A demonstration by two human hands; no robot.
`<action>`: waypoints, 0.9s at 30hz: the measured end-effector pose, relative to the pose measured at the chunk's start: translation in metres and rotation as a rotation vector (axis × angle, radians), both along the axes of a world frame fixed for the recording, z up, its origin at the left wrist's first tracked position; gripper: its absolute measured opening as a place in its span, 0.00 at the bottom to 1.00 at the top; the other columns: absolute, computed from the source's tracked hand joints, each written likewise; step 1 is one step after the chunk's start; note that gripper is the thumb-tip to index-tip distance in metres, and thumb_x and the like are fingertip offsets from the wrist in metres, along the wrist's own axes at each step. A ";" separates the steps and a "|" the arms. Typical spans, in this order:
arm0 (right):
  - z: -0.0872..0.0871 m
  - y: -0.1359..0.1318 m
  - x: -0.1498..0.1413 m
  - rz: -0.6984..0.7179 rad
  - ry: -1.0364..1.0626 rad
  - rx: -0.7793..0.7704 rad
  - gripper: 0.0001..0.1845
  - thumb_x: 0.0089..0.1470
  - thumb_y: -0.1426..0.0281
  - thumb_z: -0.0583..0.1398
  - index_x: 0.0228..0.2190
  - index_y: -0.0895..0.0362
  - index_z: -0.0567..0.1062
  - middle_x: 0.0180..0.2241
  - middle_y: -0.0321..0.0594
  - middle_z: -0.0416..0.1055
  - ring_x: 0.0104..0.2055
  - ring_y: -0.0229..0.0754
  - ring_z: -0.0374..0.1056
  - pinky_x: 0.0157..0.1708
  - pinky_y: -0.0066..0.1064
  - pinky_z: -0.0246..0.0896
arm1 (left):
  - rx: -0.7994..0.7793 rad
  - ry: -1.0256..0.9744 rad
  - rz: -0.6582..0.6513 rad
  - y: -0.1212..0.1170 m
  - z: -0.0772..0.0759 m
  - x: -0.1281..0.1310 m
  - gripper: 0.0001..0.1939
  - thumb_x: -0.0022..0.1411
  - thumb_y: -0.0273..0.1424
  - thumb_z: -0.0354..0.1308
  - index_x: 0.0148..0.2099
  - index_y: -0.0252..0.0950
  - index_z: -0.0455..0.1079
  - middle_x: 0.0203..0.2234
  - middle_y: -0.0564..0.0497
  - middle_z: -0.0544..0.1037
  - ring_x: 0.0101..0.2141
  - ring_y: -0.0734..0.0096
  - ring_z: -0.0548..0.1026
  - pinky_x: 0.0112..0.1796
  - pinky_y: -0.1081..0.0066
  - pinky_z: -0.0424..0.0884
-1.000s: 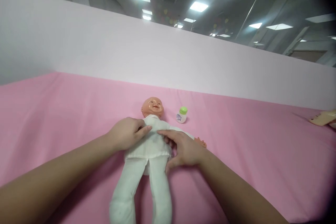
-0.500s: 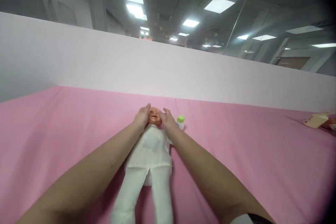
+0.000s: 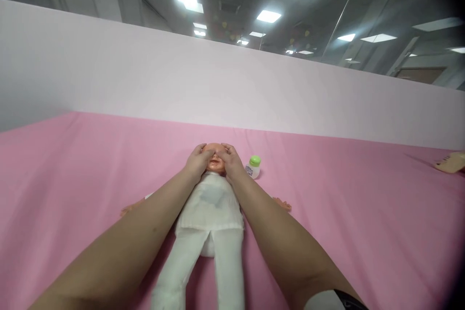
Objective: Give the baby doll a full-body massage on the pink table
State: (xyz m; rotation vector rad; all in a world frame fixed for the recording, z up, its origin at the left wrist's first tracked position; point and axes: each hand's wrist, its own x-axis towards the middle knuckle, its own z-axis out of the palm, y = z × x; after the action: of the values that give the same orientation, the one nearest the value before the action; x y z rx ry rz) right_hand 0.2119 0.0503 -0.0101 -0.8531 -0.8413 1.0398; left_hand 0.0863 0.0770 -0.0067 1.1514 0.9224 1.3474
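A baby doll (image 3: 210,208) in a white top and trousers lies on its back on the pink cover, head away from me. My left hand (image 3: 198,162) is cupped against the left side of its head, thumb laid over the eye area. On the opposite side, my right hand (image 3: 233,161) holds the head in the same way, its thumb nearly meeting the left one. The doll's forehead and mouth show between my hands, while its eyes are covered. Both doll arms stretch outward, partly hidden under my forearms. Beside my right hand stands a small bottle (image 3: 254,167) with a green cap.
The pink cover (image 3: 327,193) spreads over the surface and meets a white padded wall (image 3: 218,87) at the back. Glass above the wall shows ceiling lights. A pale yellow object (image 3: 451,162) lies at the far right edge, partly out of view.
My thumbs have moved inward from the sides of the doll's head onto its eyes. The doll's hands now show beyond my forearms. The view has tilted slightly downward.
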 end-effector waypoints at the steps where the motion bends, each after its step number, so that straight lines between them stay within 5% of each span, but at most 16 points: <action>1: 0.000 0.000 0.000 -0.008 0.000 0.005 0.30 0.41 0.62 0.73 0.46 0.51 0.74 0.44 0.37 0.75 0.43 0.44 0.73 0.45 0.36 0.71 | -0.012 -0.006 -0.005 0.000 0.001 0.000 0.30 0.52 0.37 0.71 0.57 0.37 0.71 0.44 0.42 0.81 0.43 0.55 0.81 0.46 0.61 0.77; 9: -0.002 0.001 0.004 0.023 0.038 0.008 0.22 0.50 0.62 0.66 0.48 0.52 0.77 0.54 0.40 0.76 0.57 0.47 0.70 0.61 0.42 0.64 | -0.104 -0.112 -0.035 -0.008 0.008 0.003 0.28 0.57 0.34 0.66 0.60 0.37 0.70 0.48 0.41 0.80 0.44 0.57 0.81 0.48 0.59 0.78; 17: 0.000 -0.010 0.010 0.126 0.060 -0.023 0.32 0.48 0.66 0.65 0.57 0.50 0.73 0.62 0.40 0.69 0.60 0.50 0.69 0.59 0.44 0.68 | -0.176 -0.213 -0.058 -0.014 0.010 -0.002 0.32 0.58 0.33 0.64 0.64 0.39 0.66 0.53 0.39 0.78 0.46 0.53 0.81 0.47 0.54 0.79; 27: 0.002 -0.006 0.003 0.010 -0.062 0.010 0.36 0.38 0.61 0.75 0.49 0.51 0.72 0.46 0.38 0.74 0.46 0.46 0.73 0.53 0.41 0.70 | -0.092 -0.112 -0.078 -0.012 0.009 -0.001 0.30 0.48 0.32 0.73 0.54 0.36 0.70 0.39 0.44 0.81 0.36 0.59 0.81 0.41 0.60 0.78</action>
State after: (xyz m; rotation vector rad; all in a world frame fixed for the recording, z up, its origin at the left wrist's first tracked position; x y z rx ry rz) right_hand 0.2146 0.0443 -0.0083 -0.8771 -0.9026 1.0216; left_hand 0.0855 0.0651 0.0022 1.0212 0.8419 1.2800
